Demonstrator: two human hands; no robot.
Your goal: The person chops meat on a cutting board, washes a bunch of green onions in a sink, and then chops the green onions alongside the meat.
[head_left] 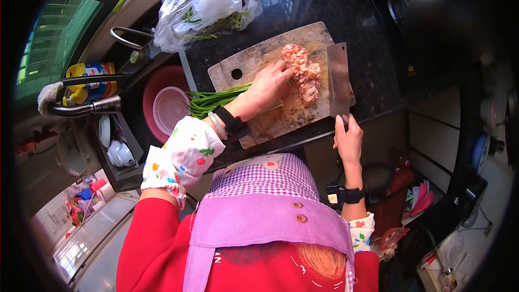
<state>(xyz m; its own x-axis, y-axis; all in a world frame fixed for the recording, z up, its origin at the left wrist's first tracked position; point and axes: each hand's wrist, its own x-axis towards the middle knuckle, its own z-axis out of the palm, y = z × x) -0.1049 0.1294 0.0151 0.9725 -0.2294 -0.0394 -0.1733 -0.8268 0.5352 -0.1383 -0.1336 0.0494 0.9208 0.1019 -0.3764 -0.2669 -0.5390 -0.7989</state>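
Right grip (pixel 348 141) is clasping the cleaver (pixel 339 78); left grip (pixel 268 88), half-curled, hold unclear, is touching the adjacent meat (pixel 306 75), risking cuts should the cleaver slip.

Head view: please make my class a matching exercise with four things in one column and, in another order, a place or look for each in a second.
Things:
1. cleaver
2. meat
3. greens
4. colander

Places or looks:
A. long thin stalks
B. in the pink basin
C. in the right hand
D. chopped, heaped on the board

Pairs: 1-C, 2-D, 3-A, 4-B
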